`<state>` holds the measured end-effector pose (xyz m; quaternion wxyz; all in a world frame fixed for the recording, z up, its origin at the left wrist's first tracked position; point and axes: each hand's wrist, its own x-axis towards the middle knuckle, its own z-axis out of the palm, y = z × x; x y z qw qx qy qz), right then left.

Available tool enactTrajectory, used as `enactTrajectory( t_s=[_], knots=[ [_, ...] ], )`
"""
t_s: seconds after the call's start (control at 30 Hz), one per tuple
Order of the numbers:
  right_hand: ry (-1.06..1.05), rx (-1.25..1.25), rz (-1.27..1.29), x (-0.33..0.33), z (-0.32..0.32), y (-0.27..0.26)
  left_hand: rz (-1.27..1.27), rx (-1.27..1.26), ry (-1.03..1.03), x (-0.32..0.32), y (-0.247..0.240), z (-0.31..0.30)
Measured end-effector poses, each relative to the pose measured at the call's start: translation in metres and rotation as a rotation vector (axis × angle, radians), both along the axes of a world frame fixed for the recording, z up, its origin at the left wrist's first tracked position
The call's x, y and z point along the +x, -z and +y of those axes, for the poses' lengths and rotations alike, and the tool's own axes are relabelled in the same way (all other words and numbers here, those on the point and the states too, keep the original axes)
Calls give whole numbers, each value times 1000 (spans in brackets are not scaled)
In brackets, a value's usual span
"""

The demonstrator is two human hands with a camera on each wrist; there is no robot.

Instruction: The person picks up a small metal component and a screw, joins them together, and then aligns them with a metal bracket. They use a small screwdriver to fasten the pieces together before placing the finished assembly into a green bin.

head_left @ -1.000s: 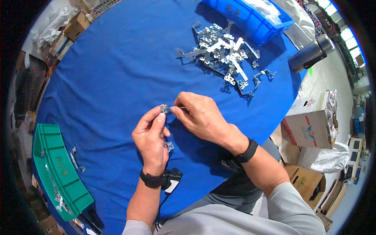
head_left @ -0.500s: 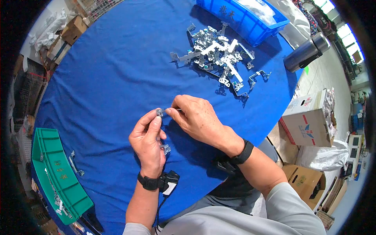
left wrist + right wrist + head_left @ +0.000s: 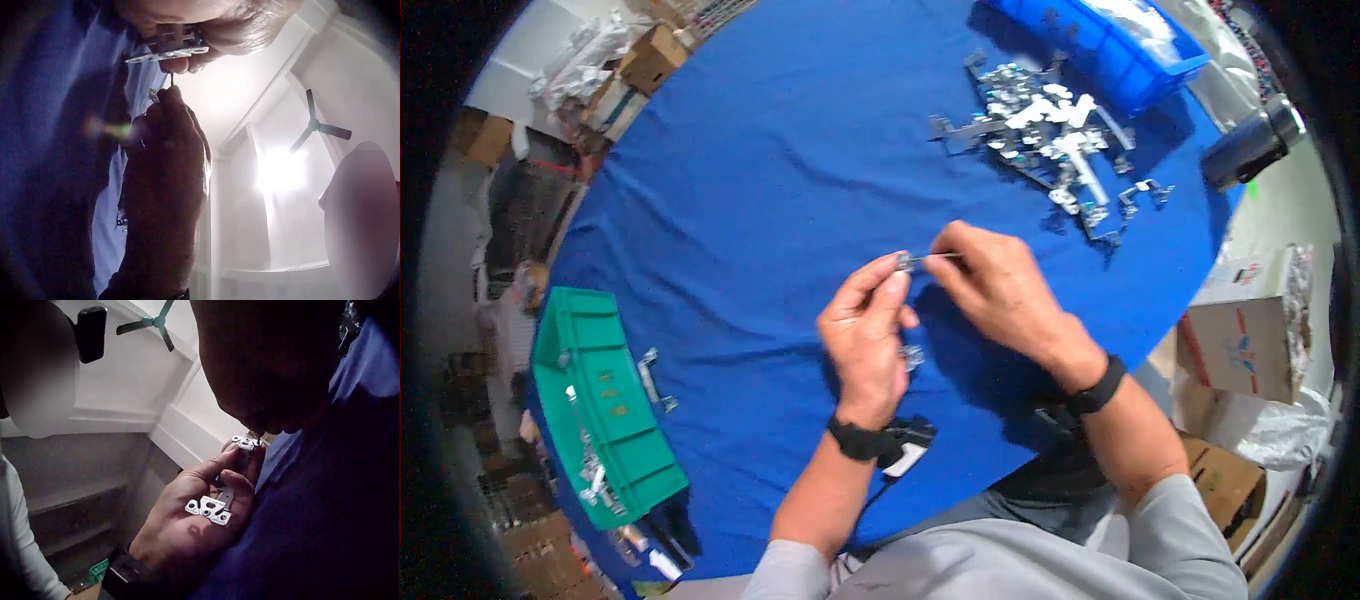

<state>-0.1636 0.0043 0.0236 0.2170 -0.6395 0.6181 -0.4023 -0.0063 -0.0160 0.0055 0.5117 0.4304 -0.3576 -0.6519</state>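
The left hand (image 3: pixel 865 335) pinches a small metal bracket (image 3: pixel 903 261) between thumb and fingertips above the blue tablecloth (image 3: pixel 780 180). The right hand (image 3: pixel 1000 285) pinches a thin metal pin (image 3: pixel 935 258) whose tip meets the bracket, both probably raised so that pin and hole line up in sight. Spare plates (image 3: pixel 209 508) lie cupped in the left palm, seemingly to be close at hand. Farther off, a pile of brackets (image 3: pixel 1050 130) lies beside a blue bin (image 3: pixel 1160 70) with something pale inside, and a green bin (image 3: pixel 615 430) holds a few metal parts.

2 hands (image 3: pixel 865 340) (image 3: pixel 1000 290), 1 grn bin (image 3: pixel 585 330), 1 blu bin (image 3: pixel 1130 70), 1 flask (image 3: pixel 1250 150).
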Motion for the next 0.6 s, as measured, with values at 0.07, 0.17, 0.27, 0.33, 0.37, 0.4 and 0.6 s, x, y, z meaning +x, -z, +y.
enactTrajectory(
  t_s=[0.07,0.17,0.27,0.33,0.37,0.4,0.6],
  knots=[
    [-11,49,-10,-1,0,-5,0,-15,5,0,-2,0],
    [-8,-12,15,-1,1,1,-20,-6,4,-1,-2,0],
    [-30,-89,27,-3,0,2,-35,-7,13,0,0,0],
    [-24,-72,-18,0,1,0,-19,31,4,1,-6,0],
    [-26,-73,-17,1,-1,1,9,19,10,2,-3,0],
    [-24,-94,0,1,-1,2,21,27,19,1,-2,0],
    [-36,-136,-55,1,-1,1,45,5,-12,0,-2,-1]
  ],
)
